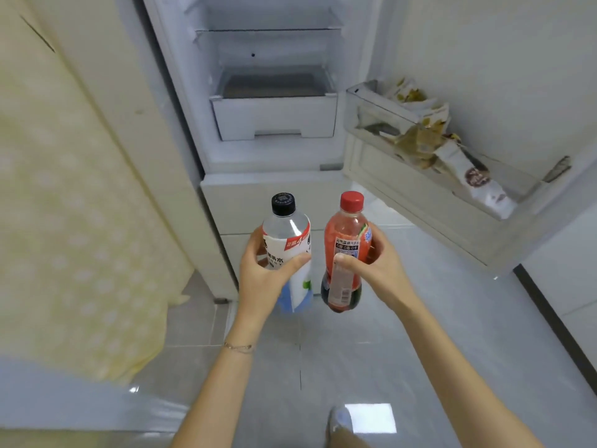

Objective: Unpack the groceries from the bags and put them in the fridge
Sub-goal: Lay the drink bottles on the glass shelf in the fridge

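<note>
- Left hand [263,270]: fingers and thumb wrapped round clear bottle [287,250], black cap, held upright.
- Right hand [371,263]: gripping red bottle [345,253], red cap, upright.
- Bottles side by side, apart, in front of the open fridge [274,101].
- Door bin [365,114] holds packets [423,137].

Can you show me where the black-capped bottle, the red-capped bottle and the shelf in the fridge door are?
black-capped bottle [284,226]: head view, on its clear shoulder below the cap.
red-capped bottle [345,229]: head view, on its red upper body.
door shelf [384,105]: head view, on its clear front rim.
</note>
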`<state>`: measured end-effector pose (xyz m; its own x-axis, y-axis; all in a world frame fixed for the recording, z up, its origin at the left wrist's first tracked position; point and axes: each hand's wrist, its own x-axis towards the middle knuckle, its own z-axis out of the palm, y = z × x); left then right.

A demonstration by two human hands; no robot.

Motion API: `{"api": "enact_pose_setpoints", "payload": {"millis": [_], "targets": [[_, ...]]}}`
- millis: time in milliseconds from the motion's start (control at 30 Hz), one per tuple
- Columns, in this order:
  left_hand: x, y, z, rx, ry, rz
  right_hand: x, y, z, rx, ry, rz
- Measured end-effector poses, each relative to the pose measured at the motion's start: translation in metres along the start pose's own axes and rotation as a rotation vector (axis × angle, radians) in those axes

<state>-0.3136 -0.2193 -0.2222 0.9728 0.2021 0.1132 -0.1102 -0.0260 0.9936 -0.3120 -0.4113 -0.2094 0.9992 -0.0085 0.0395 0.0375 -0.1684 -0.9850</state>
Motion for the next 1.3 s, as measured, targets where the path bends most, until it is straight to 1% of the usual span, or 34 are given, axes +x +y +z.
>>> {"api": "enact_pose_setpoints", "payload": {"millis": [233, 367, 433, 533, 800, 967, 1133, 1300], "targets": [[0.095, 0.021, -0.024, -0.009, 0.048, 0.051, 0.105, -0.04, 0.047, -0.019, -0.071, -0.107], [0.15, 0.031, -0.029, -0.086, 0.16, 0.082, 0.169, -0.059, 0.064, -0.022, -0.142, -0.167], [0.18, 0.039, -0.029, -0.08, 0.192, 0.102, 0.202, -0.066, 0.071, -0.009, -0.16, -0.186], [0.22, 0.053, -0.032, -0.082, 0.217, 0.131, 0.249, -0.081, 0.081, 0.015, -0.168, -0.214], [0.328, 0.091, -0.047, -0.084, 0.27, 0.236, 0.355, -0.127, 0.103, 0.08, -0.182, -0.363], [0.394, 0.11, -0.049, -0.07, 0.227, 0.326, 0.412, -0.148, 0.119, 0.095, -0.133, -0.399], [0.46, 0.12, -0.05, -0.022, 0.14, 0.4, 0.463, -0.164, 0.133, 0.092, -0.067, -0.427], [0.51, 0.136, -0.046, -0.051, 0.05, 0.443, 0.496, -0.186, 0.137, 0.086, 0.02, -0.46]]}}
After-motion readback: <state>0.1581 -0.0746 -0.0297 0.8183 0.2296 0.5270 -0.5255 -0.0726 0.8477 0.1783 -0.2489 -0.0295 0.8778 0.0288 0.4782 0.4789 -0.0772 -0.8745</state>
